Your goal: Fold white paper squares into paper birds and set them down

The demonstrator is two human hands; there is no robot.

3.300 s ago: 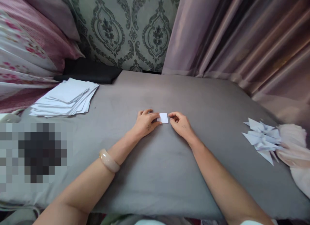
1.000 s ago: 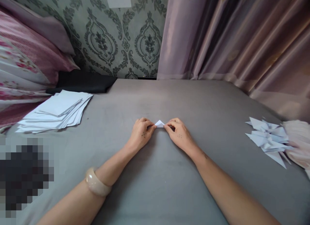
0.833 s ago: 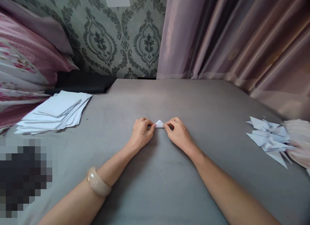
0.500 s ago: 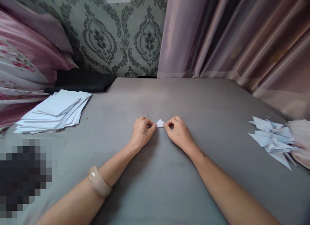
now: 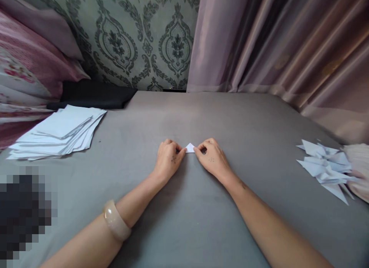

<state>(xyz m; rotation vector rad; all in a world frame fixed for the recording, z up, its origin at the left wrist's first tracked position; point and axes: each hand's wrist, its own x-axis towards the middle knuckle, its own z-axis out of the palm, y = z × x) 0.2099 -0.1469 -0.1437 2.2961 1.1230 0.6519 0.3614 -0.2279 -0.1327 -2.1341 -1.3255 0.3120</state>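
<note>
Grey cloth [image 5: 216, 222]: left hand [image 5: 169, 157], right hand [image 5: 212, 157] pinching folded paper [image 5: 190, 148] at left, right ends; uneven pull could skew it.

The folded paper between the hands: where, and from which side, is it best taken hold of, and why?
Probably hold the folded paper at the two ends of its near edge, coming from both sides, where the left hand and right hand pinch it. It shows as a small triangle, peak pointing away, widest at that edge.
</note>
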